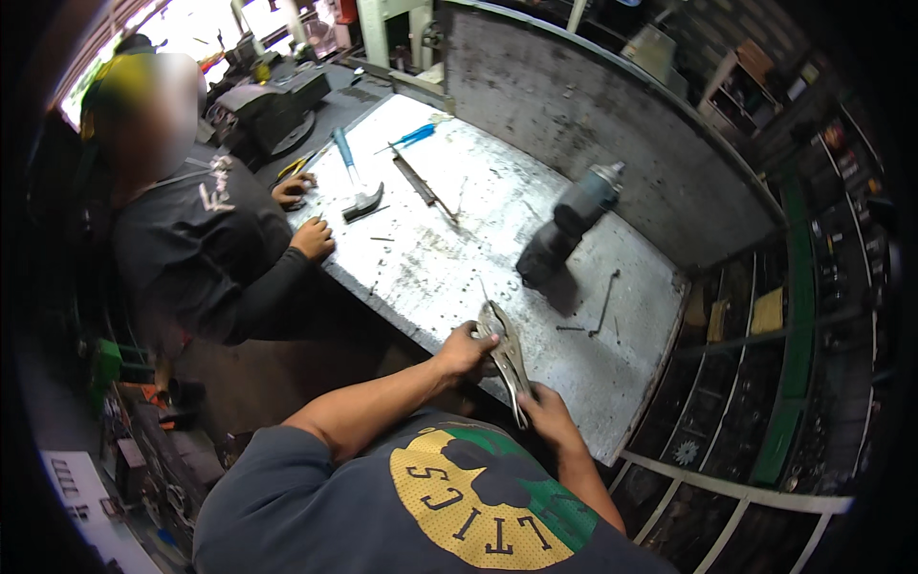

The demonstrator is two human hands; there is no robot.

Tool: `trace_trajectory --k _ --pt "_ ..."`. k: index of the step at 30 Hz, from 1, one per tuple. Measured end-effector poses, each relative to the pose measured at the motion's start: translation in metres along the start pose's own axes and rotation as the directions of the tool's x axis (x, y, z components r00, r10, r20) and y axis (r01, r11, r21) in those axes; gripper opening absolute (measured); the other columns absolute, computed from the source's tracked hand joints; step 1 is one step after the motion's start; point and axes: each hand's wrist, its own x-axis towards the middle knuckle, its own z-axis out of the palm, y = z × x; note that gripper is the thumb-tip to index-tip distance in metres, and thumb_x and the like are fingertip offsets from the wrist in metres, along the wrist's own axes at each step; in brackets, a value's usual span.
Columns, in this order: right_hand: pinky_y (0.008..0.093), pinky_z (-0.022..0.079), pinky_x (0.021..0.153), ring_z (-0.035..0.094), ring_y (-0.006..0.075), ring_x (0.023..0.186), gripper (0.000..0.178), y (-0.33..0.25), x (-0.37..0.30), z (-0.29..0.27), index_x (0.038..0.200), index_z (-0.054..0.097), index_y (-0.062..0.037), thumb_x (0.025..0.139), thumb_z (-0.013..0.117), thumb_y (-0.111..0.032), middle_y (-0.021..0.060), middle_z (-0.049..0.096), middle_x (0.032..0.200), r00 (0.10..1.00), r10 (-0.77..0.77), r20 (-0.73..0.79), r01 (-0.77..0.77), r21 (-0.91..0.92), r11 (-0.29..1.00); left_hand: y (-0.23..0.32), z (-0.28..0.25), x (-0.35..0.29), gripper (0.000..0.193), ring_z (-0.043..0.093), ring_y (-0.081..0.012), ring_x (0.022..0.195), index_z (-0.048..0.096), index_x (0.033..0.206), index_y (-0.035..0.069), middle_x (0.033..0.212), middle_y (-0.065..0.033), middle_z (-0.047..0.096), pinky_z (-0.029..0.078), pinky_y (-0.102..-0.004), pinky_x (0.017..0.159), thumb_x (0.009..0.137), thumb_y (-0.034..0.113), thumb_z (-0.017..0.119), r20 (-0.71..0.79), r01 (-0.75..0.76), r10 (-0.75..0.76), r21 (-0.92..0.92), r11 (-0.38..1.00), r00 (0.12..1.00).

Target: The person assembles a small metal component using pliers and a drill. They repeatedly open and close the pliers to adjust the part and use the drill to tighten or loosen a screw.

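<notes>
Locking pliers in both hands at the near edge of the bench

I've got the locking pliers over the near edge of the metal workbench, my left hand wrapped around the jaw end and my right hand closed on the handle end, so both are clamped on the one tool. It's all steel, so I'd reckon stiff and a bit hefty for its size, probably slick bare metal, nothing fragile. Best grip is the long handles, keeping skin out of the pinch between them. The angle grinder and hammer lie well apart, further up the bench.
</notes>
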Motion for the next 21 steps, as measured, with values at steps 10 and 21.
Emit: trace_trajectory --k 10,21 --pt "0.0585 0.054 0.090 0.067 0.0559 0.105 0.042 -0.004 0.063 0.047 0.123 0.061 0.0074 0.106 0.059 -0.031 0.0378 0.070 0.106 0.969 -0.113 -0.222 0.109 -0.032 0.994 -0.050 0.015 -0.033 0.049 0.066 -0.0205 0.105 0.063 0.124 0.013 0.113 -0.0027 0.069 0.054 -0.0376 0.092 0.111 0.057 0.046 0.182 0.362 -0.332 -0.171 0.916 0.926" --pt "0.0369 0.055 0.061 0.069 0.0232 0.071 0.070 0.010 0.039 0.029 0.161 0.029 -0.0037 0.102 0.064 -0.013 0.0143 0.071 0.095 0.952 0.038 0.304 -0.118 0.248 0.962 -0.066 0.024 -0.024 0.053 0.070 -0.0210 0.077 0.070 0.119 0.002 0.094 -0.0108 0.072 0.057 -0.0355 0.070 0.114 0.048 0.042 -0.098 0.203 -0.190 0.153 0.967 0.977"
